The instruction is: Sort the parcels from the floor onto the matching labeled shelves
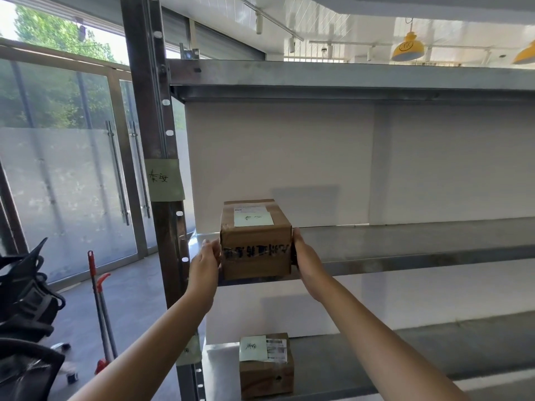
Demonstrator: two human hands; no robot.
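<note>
At the middle shelf point(405, 241) of the metal rack, we are in the placing step: the parcel point(256, 256) is held at the shelf's front edge, near its left end and just beside the upright post point(150, 111). The green note point(254, 219) on top of the box carries handwriting that looks like the writing on the green shelf label point(164, 180) taped to the post, so we judge this to be the matching level, though the characters are small.

The left hand point(204, 264) grips the parcel's left side and the right hand point(307, 261) grips its right side, so the box sits squarely between them. Most of the fingers are hidden behind its sides. We cannot tell whether its base already rests on the shelf or hangs just clear of the lip.

The next move, as we read it, calls for sliding the box further back so that its weight sits fully on the metal, then letting go with both hands together so it does not tip off the front. A second parcel point(266, 369) with its own green note stands on the lower shelf point(405, 357), directly below.
</note>
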